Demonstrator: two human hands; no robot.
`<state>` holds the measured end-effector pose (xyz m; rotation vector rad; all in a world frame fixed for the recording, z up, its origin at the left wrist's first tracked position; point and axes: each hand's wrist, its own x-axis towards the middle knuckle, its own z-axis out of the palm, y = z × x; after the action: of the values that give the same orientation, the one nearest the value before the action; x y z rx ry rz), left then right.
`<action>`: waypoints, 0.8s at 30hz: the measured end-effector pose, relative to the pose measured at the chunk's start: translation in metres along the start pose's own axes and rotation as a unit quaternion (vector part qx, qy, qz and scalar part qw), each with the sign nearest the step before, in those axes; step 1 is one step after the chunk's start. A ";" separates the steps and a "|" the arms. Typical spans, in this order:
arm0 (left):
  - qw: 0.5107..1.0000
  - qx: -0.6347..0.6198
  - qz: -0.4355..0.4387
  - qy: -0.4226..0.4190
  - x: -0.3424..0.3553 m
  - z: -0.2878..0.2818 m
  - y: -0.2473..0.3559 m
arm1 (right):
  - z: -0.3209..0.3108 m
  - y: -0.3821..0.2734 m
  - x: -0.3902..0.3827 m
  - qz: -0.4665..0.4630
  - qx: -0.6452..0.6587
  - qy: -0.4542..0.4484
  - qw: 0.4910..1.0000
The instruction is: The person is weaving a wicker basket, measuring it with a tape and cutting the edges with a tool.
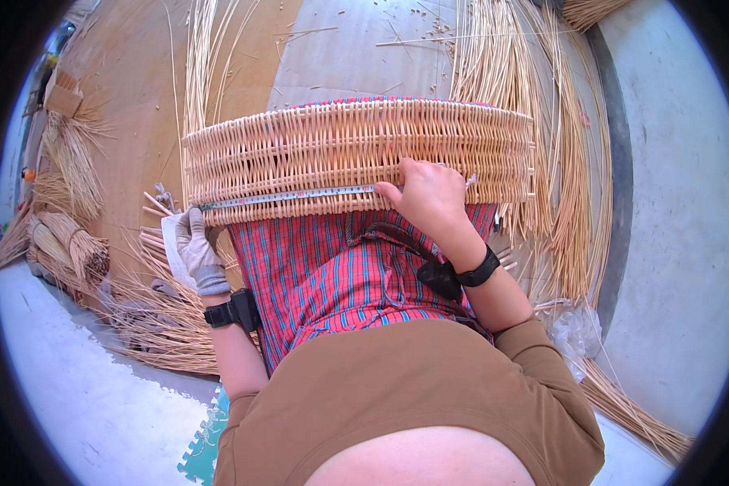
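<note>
Across my lap lies a woven wicker panel (300, 154), pale and wide, with a slightly bowed far edge. A white measuring tape (300, 195) is stretched along its near side. My left hand (199, 255), in a light grey glove, is closed at the panel's left end, where the tape begins; its fingertips are partly hidden. My right hand (431, 198), bare, presses on the panel right of the middle. Its thumb rests on the tape, and its other fingers are bent over the weave. Under the panel is a red and blue checked cloth (340, 275).
Long loose wicker rods (494, 73) lie on the floor at the far right, and more (202, 73) at the far left. Tied bundles (73, 247) lie at the left. A pale wall (664, 202) stands on the right, with a clear plastic bag (575, 336) near it.
</note>
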<state>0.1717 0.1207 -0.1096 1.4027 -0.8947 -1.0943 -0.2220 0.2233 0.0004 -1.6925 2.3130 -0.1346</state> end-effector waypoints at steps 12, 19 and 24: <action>0.799 0.350 0.468 -0.139 -0.103 0.118 0.094 | -0.005 0.015 0.003 -0.013 0.089 -0.009 0.996; 0.769 0.350 0.459 -0.275 -0.116 0.164 0.058 | -0.028 0.064 -0.016 0.036 0.342 0.009 0.939; 0.761 0.399 0.431 -0.276 -0.120 0.167 0.052 | -0.048 0.147 -0.051 0.078 0.345 0.005 0.935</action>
<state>-0.0193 0.1783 -0.0392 1.0135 -2.3576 -0.3473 -0.3566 0.3132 0.0201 -1.1455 2.0348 -0.8144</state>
